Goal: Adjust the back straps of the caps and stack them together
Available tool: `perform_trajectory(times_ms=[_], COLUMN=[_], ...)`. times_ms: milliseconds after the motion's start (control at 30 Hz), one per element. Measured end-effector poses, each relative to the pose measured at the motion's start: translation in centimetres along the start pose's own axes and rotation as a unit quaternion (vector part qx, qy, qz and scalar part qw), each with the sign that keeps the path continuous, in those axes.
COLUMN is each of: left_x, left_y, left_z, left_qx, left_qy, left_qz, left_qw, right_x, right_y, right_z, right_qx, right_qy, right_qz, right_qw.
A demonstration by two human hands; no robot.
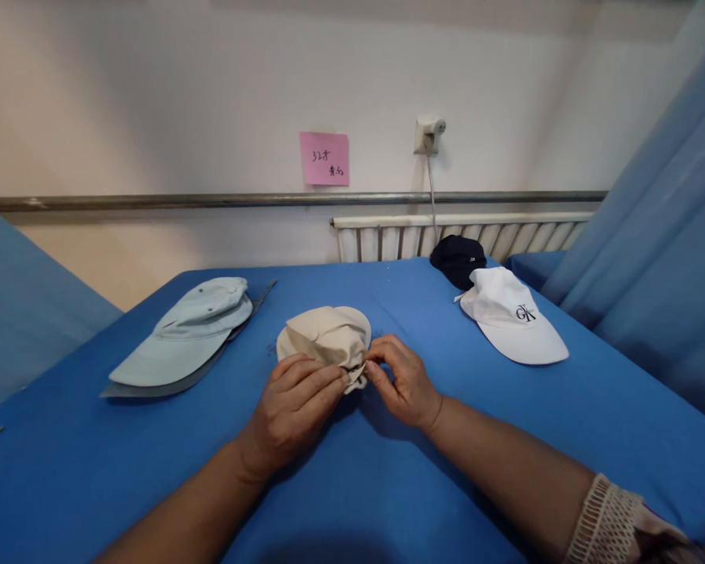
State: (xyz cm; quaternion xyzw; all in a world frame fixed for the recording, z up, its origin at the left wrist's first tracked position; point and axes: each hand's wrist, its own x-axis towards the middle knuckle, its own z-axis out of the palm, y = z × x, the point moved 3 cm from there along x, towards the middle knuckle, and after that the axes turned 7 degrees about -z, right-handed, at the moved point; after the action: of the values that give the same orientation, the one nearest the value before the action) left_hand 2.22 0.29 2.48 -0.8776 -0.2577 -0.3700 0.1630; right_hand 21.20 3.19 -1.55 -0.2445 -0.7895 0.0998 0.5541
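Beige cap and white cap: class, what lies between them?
In the head view, the right hand at the beige cap, then bare blue cloth up to the white cap.

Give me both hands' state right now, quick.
Left hand: closed on the beige cap, fingers flat over its near edge.
Right hand: thumb and forefinger pinching the same cap's near edge.

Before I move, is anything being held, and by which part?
A beige fabric cap: the right hand pinches its near edge between thumb and fingers, while the left hand lies over that edge alongside, its thumb hidden.
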Motion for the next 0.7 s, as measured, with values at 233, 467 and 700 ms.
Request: perform_trajectory(times_ms=[233,467,700], left_x=[-0.3,-0.4,-0.5], left_y=[-0.9,-0.9,-1.2], left_z=[-0.2,0.4,0.8], left_qx=[-0.005,-0.078,-0.051], left_qy=[0.038,0.045,0.020], left_qz=[-0.069,-0.124,-0.154], left_qw=[0.997,0.988,0.986], right_x=[-0.3,-0.4,0.2], right_y=[0.2,0.1,0.5], right_z=[0.4,1.4,0.5], right_qx=[-0.015,-0.067,-0.081], right_qy=[-0.025,-0.023,-0.002], right_qz=[-0.019,-0.043,-0.055], right_qw=[0.999,0.997,0.995])
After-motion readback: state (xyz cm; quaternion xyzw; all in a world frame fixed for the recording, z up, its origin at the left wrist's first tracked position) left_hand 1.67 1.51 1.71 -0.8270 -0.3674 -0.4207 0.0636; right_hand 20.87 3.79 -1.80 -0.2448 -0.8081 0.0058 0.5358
